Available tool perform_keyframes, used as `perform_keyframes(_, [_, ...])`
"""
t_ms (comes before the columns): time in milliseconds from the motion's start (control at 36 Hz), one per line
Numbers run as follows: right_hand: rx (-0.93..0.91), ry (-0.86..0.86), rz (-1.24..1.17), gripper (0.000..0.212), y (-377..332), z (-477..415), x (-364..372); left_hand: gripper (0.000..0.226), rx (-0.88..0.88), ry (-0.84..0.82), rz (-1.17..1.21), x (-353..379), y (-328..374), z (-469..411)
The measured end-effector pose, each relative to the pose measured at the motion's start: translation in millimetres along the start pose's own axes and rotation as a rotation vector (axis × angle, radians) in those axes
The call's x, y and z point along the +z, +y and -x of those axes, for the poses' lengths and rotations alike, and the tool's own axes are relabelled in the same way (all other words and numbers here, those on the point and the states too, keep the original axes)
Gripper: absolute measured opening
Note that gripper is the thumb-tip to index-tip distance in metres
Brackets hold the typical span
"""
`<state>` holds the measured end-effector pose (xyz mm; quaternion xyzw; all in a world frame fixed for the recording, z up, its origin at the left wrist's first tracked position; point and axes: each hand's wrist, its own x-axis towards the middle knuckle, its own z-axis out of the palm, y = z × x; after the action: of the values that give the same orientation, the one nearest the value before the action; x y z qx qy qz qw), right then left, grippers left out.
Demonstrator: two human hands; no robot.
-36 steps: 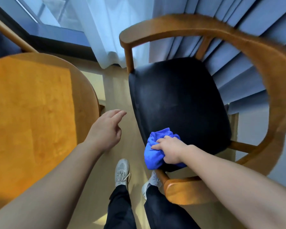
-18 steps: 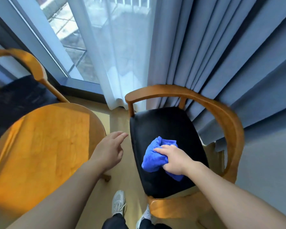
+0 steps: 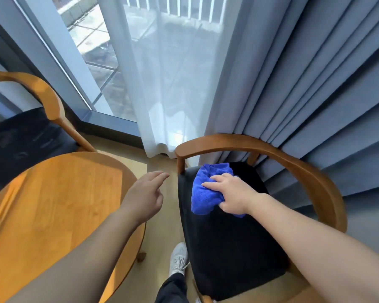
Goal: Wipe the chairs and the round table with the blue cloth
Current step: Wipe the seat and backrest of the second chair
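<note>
A bunched blue cloth (image 3: 204, 191) lies on the black seat of the near wooden armchair (image 3: 232, 243), toward the seat's far left corner. My right hand (image 3: 232, 194) presses down on the cloth and grips it. My left hand (image 3: 146, 195) hovers open over the gap between the chair and the round wooden table (image 3: 53, 206), holding nothing. A second armchair (image 3: 31, 132) with a black seat stands beyond the table at the left.
Blue curtains (image 3: 304, 84) hang close behind the near chair's curved backrest (image 3: 293, 162). A sheer white curtain (image 3: 169, 84) and a window frame (image 3: 74, 68) fill the back. My shoe (image 3: 178, 258) stands on the wooden floor between table and chair.
My right hand has slid the cloth from the seat's near left edge toward the far end. The view has tilted up, showing window and curtains. The left hand stayed open.
</note>
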<state>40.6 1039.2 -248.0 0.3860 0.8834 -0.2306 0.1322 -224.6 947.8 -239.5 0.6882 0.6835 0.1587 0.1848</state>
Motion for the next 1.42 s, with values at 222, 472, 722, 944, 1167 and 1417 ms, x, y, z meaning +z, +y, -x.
perform_keyframes(222, [-0.06,0.035,0.06,0.076,19,-97,-23,0.051,0.004,-0.005,0.015,10,-38,-64])
perform_keyframes(472, [-0.133,0.03,0.189,0.074,53,-175,-18,0.051,-0.079,0.011,0.005,40,-47,-114])
perform_keyframes(722, [-0.119,0.012,0.364,0.095,71,-214,7,0.052,-0.124,0.01,0.006,69,-45,-139])
perform_keyframes(944, [-0.166,0.061,0.257,0.09,86,-219,14,0.052,-0.108,-0.023,-0.003,83,-36,-153])
perform_keyframes(1167, [-0.15,0.099,0.203,0.08,120,-205,12,0.052,-0.072,-0.021,0.033,91,-15,-170])
perform_keyframes(1417, [-0.089,0.134,0.124,0.077,152,-185,14,0.051,-0.113,-0.085,0.015,98,8,-187])
